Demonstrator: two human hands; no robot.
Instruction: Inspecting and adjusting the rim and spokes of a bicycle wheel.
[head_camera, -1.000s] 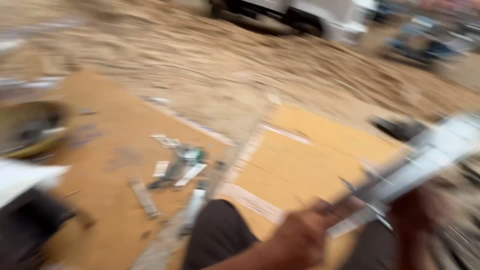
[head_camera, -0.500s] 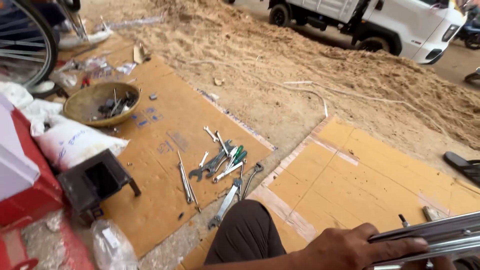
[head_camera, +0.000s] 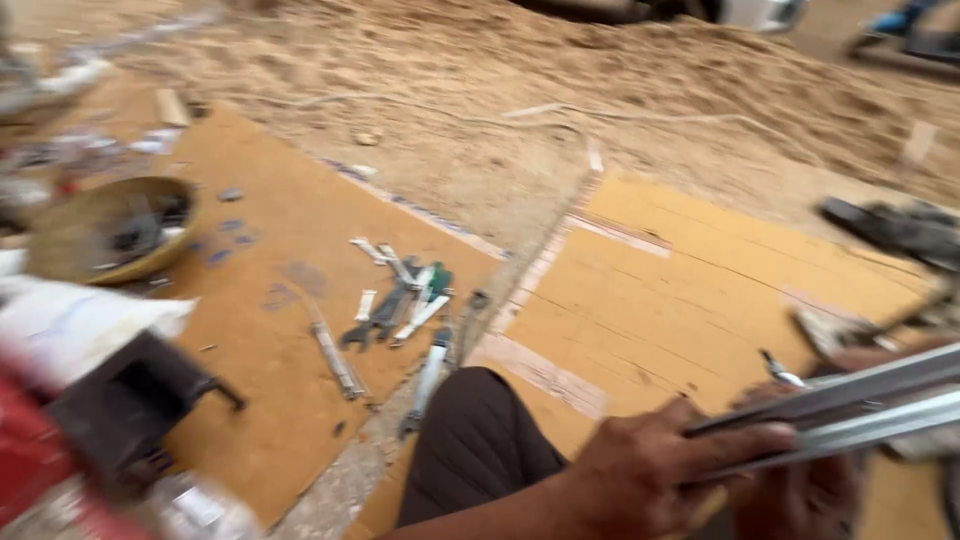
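On the sandy ground (head_camera: 480, 150) outdoors, two flattened cardboard sheets (head_camera: 700, 290) serve as the work surface, with a round metal bowl (head_camera: 110, 230) at the far left, a dark box (head_camera: 130, 400) nearer, and a scatter of wrenches (head_camera: 395, 305) between them. At the lower right the left hand (head_camera: 650, 470) has its fingers closed over long grey metal bars (head_camera: 850, 410), while the right hand (head_camera: 800, 490) sits beneath them, its grip hidden. Held near one end, the bars could tip or slide free and strike the knee (head_camera: 480, 440) or the tools.
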